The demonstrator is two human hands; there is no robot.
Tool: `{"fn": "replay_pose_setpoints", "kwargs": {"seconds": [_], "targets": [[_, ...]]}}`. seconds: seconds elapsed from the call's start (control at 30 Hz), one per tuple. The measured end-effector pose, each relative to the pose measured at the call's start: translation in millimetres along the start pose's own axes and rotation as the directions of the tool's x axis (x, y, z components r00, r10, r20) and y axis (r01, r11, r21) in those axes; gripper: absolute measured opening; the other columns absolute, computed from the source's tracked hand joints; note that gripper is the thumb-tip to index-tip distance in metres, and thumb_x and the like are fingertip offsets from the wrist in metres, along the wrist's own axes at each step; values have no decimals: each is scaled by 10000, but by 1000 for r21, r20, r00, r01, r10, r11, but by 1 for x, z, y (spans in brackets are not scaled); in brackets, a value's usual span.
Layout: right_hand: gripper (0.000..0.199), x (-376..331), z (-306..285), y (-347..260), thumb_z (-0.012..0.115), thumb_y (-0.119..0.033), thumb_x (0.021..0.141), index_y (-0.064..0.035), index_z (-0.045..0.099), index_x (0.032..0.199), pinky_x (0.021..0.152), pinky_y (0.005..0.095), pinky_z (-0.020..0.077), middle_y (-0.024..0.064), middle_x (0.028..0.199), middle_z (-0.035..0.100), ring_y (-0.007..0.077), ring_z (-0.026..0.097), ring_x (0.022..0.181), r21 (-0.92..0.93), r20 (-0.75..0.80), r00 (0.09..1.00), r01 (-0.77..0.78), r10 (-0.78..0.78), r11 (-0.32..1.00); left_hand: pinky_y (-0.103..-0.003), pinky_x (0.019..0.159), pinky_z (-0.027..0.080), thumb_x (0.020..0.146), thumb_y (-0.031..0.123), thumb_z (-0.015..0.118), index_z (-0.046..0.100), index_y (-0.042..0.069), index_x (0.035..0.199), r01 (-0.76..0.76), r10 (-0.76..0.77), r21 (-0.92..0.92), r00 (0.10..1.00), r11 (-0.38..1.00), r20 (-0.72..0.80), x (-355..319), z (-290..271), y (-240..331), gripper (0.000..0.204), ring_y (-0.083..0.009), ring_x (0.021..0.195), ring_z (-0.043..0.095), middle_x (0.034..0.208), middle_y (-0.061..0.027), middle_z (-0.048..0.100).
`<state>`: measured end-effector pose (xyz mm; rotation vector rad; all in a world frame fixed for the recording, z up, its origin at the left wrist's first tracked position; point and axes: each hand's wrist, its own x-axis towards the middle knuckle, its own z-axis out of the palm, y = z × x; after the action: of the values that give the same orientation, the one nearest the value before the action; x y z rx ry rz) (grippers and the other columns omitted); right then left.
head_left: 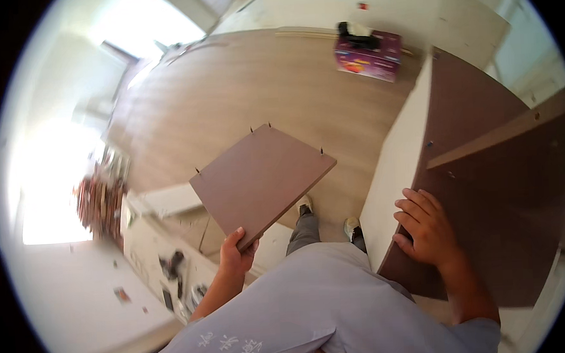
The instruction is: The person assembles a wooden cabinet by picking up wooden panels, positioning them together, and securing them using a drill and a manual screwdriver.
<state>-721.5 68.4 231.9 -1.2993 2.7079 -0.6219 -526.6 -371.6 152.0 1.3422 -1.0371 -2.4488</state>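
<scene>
From the head view, a purple cardboard box sits on the wooden floor well beyond the cabinet, with something dark poking out of its open top. The left hand grips the near corner of a brown panel, held in the air just left of the cabinet; the panel is flat and rectangular, with small pegs standing from its edges. The right hand lies flat, fingers spread, on the cabinet's near edge.

pale grey embroidered shirt, grey trousers, light shoes.
</scene>
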Motion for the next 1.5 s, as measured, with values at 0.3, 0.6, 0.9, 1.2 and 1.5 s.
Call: {"fn": "replay_pose_setpoints", "kwargs": {"seconds": [0.3, 0.6, 0.9, 1.2, 1.5], "targets": [[257, 0, 13, -53, 736, -226, 848, -84, 700, 1059, 1140, 480, 426, 85, 1394, 623, 299, 542, 1358, -111, -154, 902, -421, 403, 900, -372, 807, 572, 866, 274, 704, 600, 19, 1246, -133, -94, 437, 883, 889, 460, 110, 45, 101, 470, -233, 977, 684, 1121, -92, 688], [308, -2, 45, -68, 724, -133, 831, -70, 678, 1128, 1003, 487, 516, 116, 1400, 608, 371, 598, 1208, -65, -536, 558, -775, 633, 628, -364, 798, 568, 775, 285, 804, 588, -13, 1289, -363, -13, 342, 669, 867, 744, 185, 125, 203, 632, -227, 966, 688, 1109, -99, 688], [291, 13, 48, -74, 728, -133, 825, -79, 681, 1107, 963, 480, 517, 105, 1267, 660, 355, 627, 1118, -11, -700, 306, -908, 645, 418, -405, 951, 538, 752, 296, 850, 573, 21, 1336, -288, -94, 183, 296, 940, 951, 282, 266, 245, 702, -254, 1127, 654, 1232, -89, 666], [252, 105, 47, -86, 744, -160, 878, -57, 721, 1107, 920, 429, 540, 120, 1095, 718, 338, 682, 1039, 514, -788, -240, -763, 566, 392, -546, 1037, 510, 645, 223, 833, 594, -17, 1371, -94, -201, 191, -111, 977, 973, 295, 448, 241, 801, -385, 1186, 639, 1322, -157, 665], [935, 276, 89, -191, 954, -155, 732, -37, 455, 1514, 1080, 469, 437, 120, 1487, 520, 296, 511, 1353, 550, -802, -173, 157, 571, 820, -491, 1041, 499, 752, 320, 915, 511, -39, 1429, -368, -527, 379, -646, 849, 552, 271, 572, 197, 867, -324, 1244, 609, 1353, -151, 632]]}}
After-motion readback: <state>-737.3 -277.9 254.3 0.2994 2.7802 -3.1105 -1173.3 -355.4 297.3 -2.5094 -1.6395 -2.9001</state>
